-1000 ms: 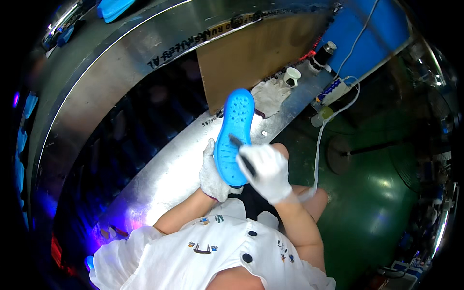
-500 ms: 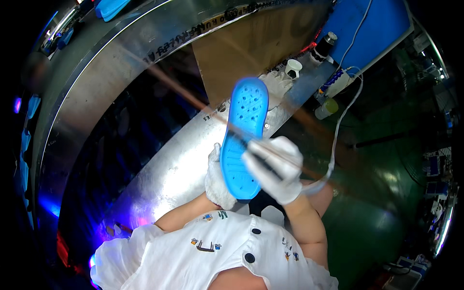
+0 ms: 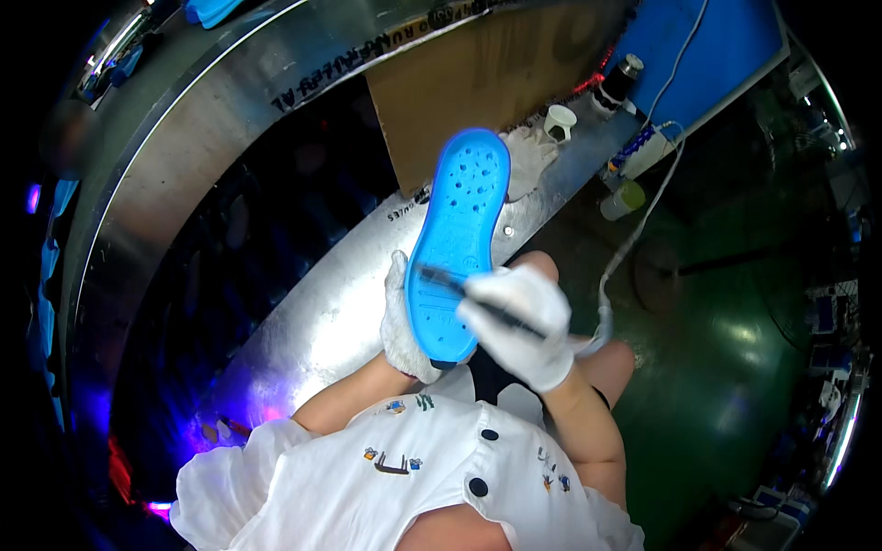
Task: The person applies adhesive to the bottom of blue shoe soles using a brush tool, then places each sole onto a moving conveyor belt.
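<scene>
A bright blue shoe sole (image 3: 455,248), dotted with small holes at its far end and ridged near the heel, is held up in front of me. My left hand (image 3: 401,331), in a white glove, grips it along the left edge and from below, with most fingers hidden behind it. In my white-gloved right hand (image 3: 522,321) is a slim dark brush (image 3: 439,278), slanting across the lower half of the sole. Its tip is smeared by motion and lies over the sole's surface; contact I cannot tell.
Beneath the sole runs a shiny metal bench (image 3: 322,317). Farther off are a brown cardboard sheet (image 3: 469,83), a spare white glove (image 3: 528,163), a white cup (image 3: 559,122), a dark bottle (image 3: 616,84) and a yellow-lidded jar (image 3: 625,199). A white hose (image 3: 634,239) hangs on the right.
The sole has shifted slightly left and away from me, along with my left hand. The brush tip has moved left over the sole.
</scene>
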A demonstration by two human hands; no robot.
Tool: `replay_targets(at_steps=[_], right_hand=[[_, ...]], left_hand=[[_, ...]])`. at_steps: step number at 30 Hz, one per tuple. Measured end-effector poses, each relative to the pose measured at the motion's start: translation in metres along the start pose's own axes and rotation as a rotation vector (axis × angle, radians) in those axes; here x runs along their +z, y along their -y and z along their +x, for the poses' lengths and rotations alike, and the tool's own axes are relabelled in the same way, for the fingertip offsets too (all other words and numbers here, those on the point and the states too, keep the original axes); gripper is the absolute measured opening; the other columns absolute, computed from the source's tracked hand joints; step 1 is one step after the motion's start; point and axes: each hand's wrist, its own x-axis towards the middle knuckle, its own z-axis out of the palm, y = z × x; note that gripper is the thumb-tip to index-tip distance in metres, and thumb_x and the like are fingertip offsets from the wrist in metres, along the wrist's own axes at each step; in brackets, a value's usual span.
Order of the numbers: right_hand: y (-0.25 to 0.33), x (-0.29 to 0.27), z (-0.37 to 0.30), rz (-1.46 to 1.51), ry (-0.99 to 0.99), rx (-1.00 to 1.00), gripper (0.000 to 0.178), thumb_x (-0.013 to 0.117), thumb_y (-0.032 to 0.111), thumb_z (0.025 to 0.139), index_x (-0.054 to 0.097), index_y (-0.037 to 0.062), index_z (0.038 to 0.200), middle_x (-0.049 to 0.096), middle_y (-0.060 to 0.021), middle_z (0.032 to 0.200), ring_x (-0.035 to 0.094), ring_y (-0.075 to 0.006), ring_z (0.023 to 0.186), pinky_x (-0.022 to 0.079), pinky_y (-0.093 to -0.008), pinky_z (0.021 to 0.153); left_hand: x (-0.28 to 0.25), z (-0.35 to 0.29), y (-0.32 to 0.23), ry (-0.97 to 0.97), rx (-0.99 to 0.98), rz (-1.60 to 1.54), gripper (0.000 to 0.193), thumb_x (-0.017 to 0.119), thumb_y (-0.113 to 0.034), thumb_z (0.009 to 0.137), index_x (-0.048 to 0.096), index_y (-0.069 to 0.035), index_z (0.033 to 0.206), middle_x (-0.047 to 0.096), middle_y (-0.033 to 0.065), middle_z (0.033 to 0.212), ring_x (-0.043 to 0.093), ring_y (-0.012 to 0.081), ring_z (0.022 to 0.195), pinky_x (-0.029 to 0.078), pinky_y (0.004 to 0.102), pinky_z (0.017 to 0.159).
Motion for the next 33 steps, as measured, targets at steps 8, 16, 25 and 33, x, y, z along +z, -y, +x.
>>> replay_targets(at_steps=[8, 16, 25, 33], right_hand=[[0.007, 0.011, -0.008, 0.003, -0.023, 0.041, 0.024, 0.079, 0.004, 0.074, 0.069, 0.0061, 0.095, 0.07, -0.009, 0.089, 0.066, -0.0276, 0.076, 0.052, -0.0368, 0.069], [0.013, 0.008, -0.007, -0.015, 0.011, -0.039, 0.024, 0.081, 0.006, 0.072, 0.069, 0.0067, 0.094, 0.069, -0.0063, 0.089, 0.065, -0.026, 0.074, 0.049, -0.0367, 0.067], [0.019, 0.006, -0.008, 0.04, 0.072, -0.078, 0.027, 0.081, 0.007, 0.073, 0.068, 0.0091, 0.096, 0.067, -0.0045, 0.086, 0.063, -0.0256, 0.071, 0.049, -0.0359, 0.065], [0.022, 0.007, -0.015, -0.01, 0.17, -0.064, 0.026, 0.078, 0.008, 0.074, 0.069, 0.0067, 0.099, 0.069, -0.0071, 0.094, 0.064, -0.0238, 0.078, 0.049, -0.0346, 0.066]], left_hand=[[0.021, 0.006, 0.004, -0.094, 0.037, 0.023, 0.103, 0.027, -0.084, 0.087, 0.039, 0.0, 0.145, 0.054, 0.0305, 0.13, 0.061, 0.038, 0.111, 0.055, 0.0494, 0.093], [0.023, 0.013, 0.001, -0.104, 0.071, 0.344, 0.098, 0.03, -0.078, 0.091, 0.045, 0.006, 0.14, 0.059, 0.0304, 0.124, 0.066, 0.0388, 0.103, 0.057, 0.0456, 0.091], [0.01, 0.014, -0.012, -0.052, 0.01, 0.568, 0.1, 0.026, -0.079, 0.091, 0.042, 0.004, 0.143, 0.058, 0.0308, 0.127, 0.062, 0.0394, 0.112, 0.053, 0.0486, 0.098], [0.009, 0.016, -0.021, 0.112, -0.096, 0.204, 0.099, 0.026, -0.08, 0.09, 0.037, 0.0, 0.147, 0.056, 0.0351, 0.126, 0.064, 0.0428, 0.106, 0.056, 0.0515, 0.091]])
